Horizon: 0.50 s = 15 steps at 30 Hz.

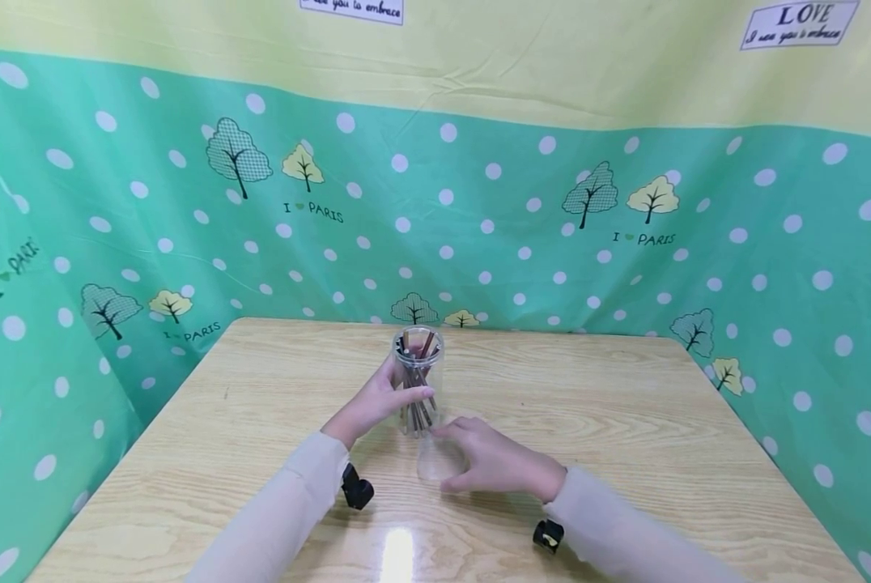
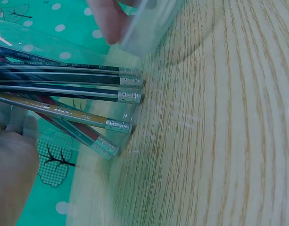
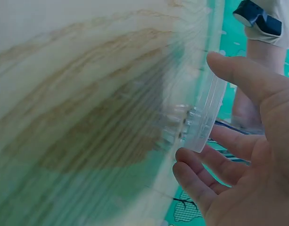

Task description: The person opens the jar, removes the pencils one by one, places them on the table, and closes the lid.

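A clear plastic jar (image 1: pixel 439 380) stands upright near the middle of the wooden table, with several pencils (image 1: pixel 415 397) inside it. My left hand (image 1: pixel 373 405) holds the jar round its side, thumb across the front. In the left wrist view the pencils (image 2: pixel 64 79) show their metal ferrules at the jar's bottom end. Just in front of the jar, my right hand (image 1: pixel 497 461) grips a clear round lid (image 1: pixel 435 461) by its edge. Thumb and fingers lie on opposite sides of the lid (image 3: pixel 210 108) in the right wrist view. Whether the jar's bottom touches the table cannot be told.
The light wooden table (image 1: pixel 588 397) spreads out on both sides of the hands. Behind it and at its sides hangs a green and yellow curtain (image 1: pixel 494 219) with dots and trees. A bright reflection lies near the table's front.
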Each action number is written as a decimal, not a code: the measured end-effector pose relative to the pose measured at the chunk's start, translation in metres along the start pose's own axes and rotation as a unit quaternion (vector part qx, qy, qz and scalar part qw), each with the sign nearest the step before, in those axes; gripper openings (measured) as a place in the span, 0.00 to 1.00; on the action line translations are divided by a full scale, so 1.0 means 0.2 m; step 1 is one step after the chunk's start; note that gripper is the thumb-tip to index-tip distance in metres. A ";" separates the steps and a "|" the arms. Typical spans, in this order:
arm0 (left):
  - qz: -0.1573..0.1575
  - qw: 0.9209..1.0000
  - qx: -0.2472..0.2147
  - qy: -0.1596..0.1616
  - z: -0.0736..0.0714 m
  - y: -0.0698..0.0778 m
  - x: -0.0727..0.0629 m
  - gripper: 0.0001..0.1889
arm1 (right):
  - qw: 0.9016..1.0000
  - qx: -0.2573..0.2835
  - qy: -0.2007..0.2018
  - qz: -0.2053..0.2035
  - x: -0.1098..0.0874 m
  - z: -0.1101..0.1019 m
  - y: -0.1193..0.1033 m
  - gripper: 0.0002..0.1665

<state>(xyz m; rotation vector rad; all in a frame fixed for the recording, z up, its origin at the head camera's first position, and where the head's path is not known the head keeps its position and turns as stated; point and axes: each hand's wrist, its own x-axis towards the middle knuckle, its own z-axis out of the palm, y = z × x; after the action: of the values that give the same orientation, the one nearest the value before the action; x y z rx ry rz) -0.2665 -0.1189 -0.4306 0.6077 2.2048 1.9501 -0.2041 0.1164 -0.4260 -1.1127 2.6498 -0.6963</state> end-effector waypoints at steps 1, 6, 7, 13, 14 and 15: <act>0.003 1.000 -0.001 -0.001 0.00 0.00 0.00 0.43 | 1.000 -0.001 0.000 0.001 0.00 0.00 0.00 0.48; 0.011 1.000 -0.004 -0.004 0.00 0.00 0.01 0.43 | 1.000 -0.003 -0.002 0.008 0.02 0.02 0.00 0.48; 0.013 1.000 -0.003 -0.004 0.00 0.00 0.01 0.43 | 1.000 -0.005 -0.003 0.008 0.02 0.02 0.00 0.48; 0.015 1.000 0.002 -0.003 0.00 -0.01 0.01 0.42 | 1.000 -0.028 0.005 0.002 0.04 0.05 0.02 0.47; 0.013 1.000 0.002 -0.002 0.00 -0.01 0.01 0.43 | 0.999 -0.035 0.008 0.001 0.04 0.06 0.02 0.47; 0.011 1.000 0.003 -0.002 0.00 -0.01 0.01 0.43 | 0.999 -0.042 0.010 0.003 0.04 0.06 0.02 0.47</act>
<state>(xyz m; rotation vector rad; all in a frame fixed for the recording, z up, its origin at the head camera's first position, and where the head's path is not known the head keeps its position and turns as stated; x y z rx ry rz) -0.2696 -0.1191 -0.4328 0.6396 2.2111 1.9524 -0.2091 0.1088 -0.4385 -1.1252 2.7216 -0.6033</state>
